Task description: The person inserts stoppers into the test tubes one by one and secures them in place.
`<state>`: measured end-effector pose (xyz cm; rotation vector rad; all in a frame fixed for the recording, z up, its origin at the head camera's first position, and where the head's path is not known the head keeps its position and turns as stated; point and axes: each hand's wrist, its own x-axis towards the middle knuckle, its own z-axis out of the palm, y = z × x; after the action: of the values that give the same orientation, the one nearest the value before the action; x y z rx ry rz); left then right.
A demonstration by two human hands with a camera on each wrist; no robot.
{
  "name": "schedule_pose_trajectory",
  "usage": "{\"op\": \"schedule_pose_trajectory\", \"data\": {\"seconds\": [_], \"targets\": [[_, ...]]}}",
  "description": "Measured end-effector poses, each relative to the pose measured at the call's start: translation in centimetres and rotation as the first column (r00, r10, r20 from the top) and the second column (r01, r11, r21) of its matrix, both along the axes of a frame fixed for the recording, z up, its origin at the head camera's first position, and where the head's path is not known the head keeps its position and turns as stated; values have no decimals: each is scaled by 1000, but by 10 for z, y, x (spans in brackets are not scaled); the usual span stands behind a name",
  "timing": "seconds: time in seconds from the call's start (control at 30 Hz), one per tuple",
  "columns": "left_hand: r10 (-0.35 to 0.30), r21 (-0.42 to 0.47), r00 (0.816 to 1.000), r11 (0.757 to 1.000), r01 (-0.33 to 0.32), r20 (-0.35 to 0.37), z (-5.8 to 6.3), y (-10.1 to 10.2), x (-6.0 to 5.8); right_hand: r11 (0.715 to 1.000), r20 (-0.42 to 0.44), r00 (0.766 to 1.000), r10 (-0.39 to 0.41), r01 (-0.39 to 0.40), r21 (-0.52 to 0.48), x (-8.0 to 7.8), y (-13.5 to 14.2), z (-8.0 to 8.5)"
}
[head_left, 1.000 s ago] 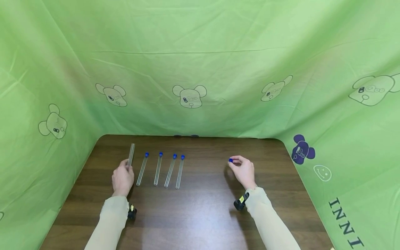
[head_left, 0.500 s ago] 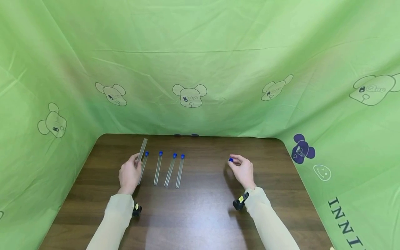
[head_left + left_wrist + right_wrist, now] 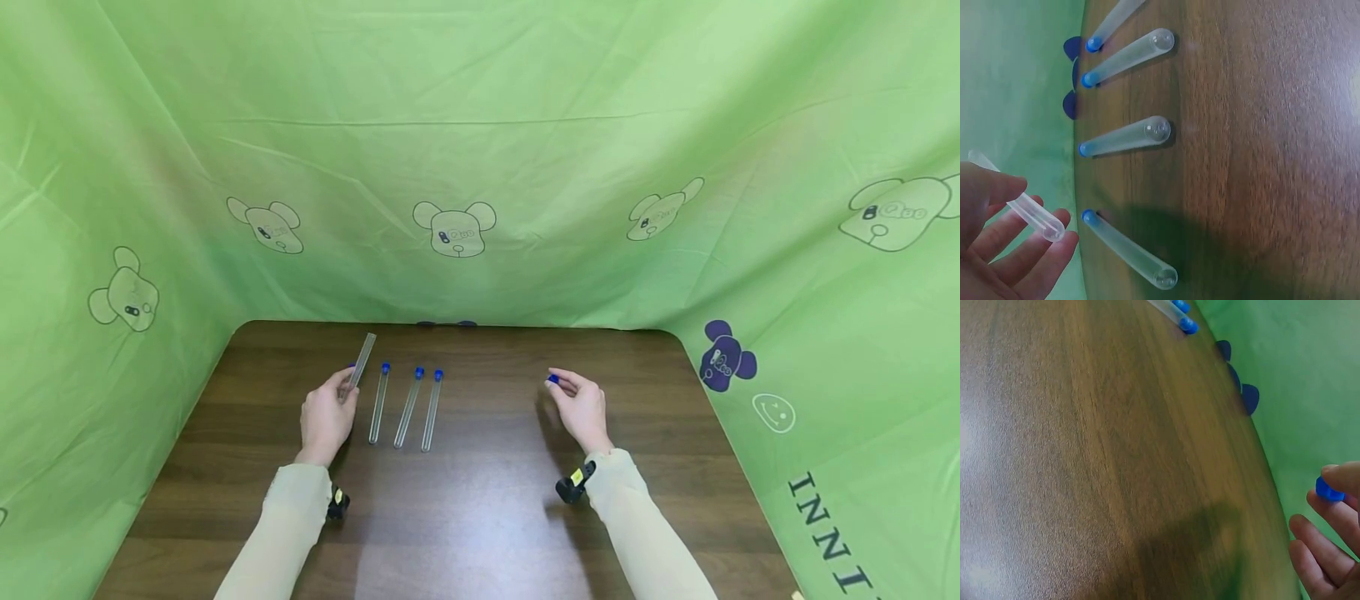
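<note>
My left hand [image 3: 327, 419] pinches an uncapped clear test tube [image 3: 363, 360] between thumb and fingers, its open end pointing up and away. In the left wrist view the rounded bottom of this test tube [image 3: 1047, 226] sticks out past the fingers. Between thumb and forefinger, my right hand [image 3: 582, 412] pinches a small blue cap [image 3: 1329, 490], apart from any tube. Several test tubes with blue caps, such as this capped tube [image 3: 379, 407], lie side by side on the table. The leftmost capped tube [image 3: 1132, 250] is mostly hidden behind my left hand in the head view.
The brown wooden table [image 3: 480, 517] ends at a green cloth [image 3: 525, 150] that hangs at the back and both sides, printed with bear heads. A black wrist camera [image 3: 573, 485] sits at the right sleeve, another black camera [image 3: 339, 503] at the left.
My left hand has moved to the right with the uncapped test tube and now covers most of the leftmost capped tube. The right hand with the cap has hardly moved.
</note>
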<state>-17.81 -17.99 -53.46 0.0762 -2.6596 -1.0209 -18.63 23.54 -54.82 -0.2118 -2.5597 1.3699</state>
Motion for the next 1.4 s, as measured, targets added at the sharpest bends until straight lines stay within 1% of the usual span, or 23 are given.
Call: {"op": "schedule_pose_trajectory", "data": {"seconds": [0.2, 0.4, 0.53, 0.67, 0.93, 1.07, 1.23, 1.4], "targets": [[-28, 5, 1000, 1000, 28, 2, -2, 8, 0, 1000, 1, 1000, -22, 22, -12, -1, -2, 1], [-49, 23, 999, 999, 49, 11, 1, 18, 1, 999, 2, 999, -33, 33, -24, 0, -5, 3], [-62, 34, 998, 998, 62, 13, 3, 24, 1, 998, 8, 999, -44, 45, -50, 1, -8, 6], [-74, 40, 997, 996, 74, 11, 3, 29, 2, 997, 24, 999, -47, 49, -67, 3, -12, 6], [-110, 11, 994, 994, 110, 19, -1, 39, 4, 995, 11, 999, -39, 40, -87, 6, -20, -1], [-138, -1, 990, 990, 138, -1, -3, 42, 5, 995, 8, 999, -36, 36, -91, 7, -24, -2], [-159, -3, 987, 987, 159, -37, -5, 47, 6, 992, 3, 1000, -28, 28, -125, 8, -28, 0], [-166, -6, 986, 986, 166, -36, -6, 51, 7, 991, -10, 1000, -25, 24, -129, 7, -32, 3]]}}
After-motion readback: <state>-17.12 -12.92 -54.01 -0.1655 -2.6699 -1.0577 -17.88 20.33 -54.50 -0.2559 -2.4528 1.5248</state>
